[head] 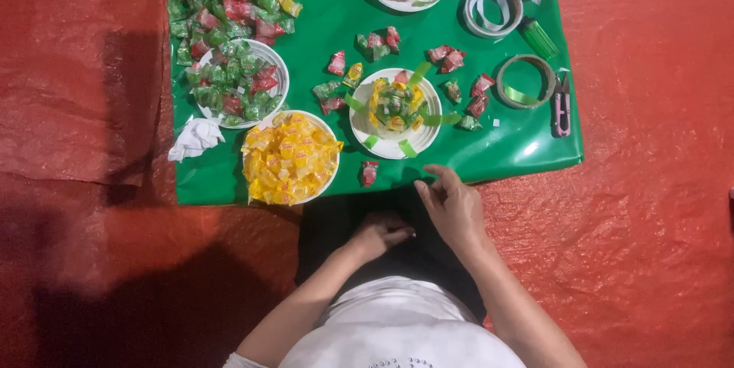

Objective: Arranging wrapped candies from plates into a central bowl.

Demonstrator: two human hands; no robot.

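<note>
- Two bare hands are seen low in view: left hand (380,232) curled loosely on the dark lap, nothing gripped.
- Right hand (451,203) is spread, empty, at the green sheet (527,146) edge.
- White paper plate of stacked yellow-green candies (394,112) lies just beyond; red wrapped candy (369,172) nearby.

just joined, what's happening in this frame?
A person sits at a green sheet spread on a red floor. Neither hand holds anything: the left hand rests curled in the lap, and the right hand hovers open at the sheet's near edge. Just ahead sits a white plate with a ring of yellow and green wrapped candies and green tape strips. A plate of yellow candies lies beside it, and tape rolls to the right.
</note>
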